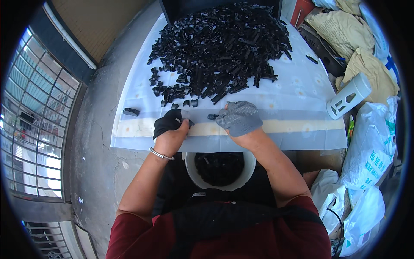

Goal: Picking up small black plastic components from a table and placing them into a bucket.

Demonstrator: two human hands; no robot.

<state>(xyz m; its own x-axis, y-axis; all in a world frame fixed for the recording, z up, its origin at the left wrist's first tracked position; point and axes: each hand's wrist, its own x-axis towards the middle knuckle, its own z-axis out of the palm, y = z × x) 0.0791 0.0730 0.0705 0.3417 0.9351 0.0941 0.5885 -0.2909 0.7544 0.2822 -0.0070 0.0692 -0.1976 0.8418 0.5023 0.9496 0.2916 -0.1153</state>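
Note:
My left hand (171, 126), in a black fingerless-looking glove with a silver bangle at the wrist, is closed over the table's front strip. A small dark piece (191, 123) shows at its fingertips, mostly hidden. To its right, my right hand (239, 118) wears a grey knitted glove and pinches a small black plastic part (212, 117) that points left. Just beyond both hands lies a large pile of black plastic parts (224, 47), with a few loose curved black pieces (190, 103) at its near edge. One black piece (131, 112) lies apart on the left.
The table (297, 103) has a pale flowered cover. Below its front edge stands a white bucket (189, 168) with black parts inside. A white slotted cylinder (349, 96) leans at the right edge, beside sacks (340, 32) and plastic bags (370, 146). A barred window (39, 121) is left.

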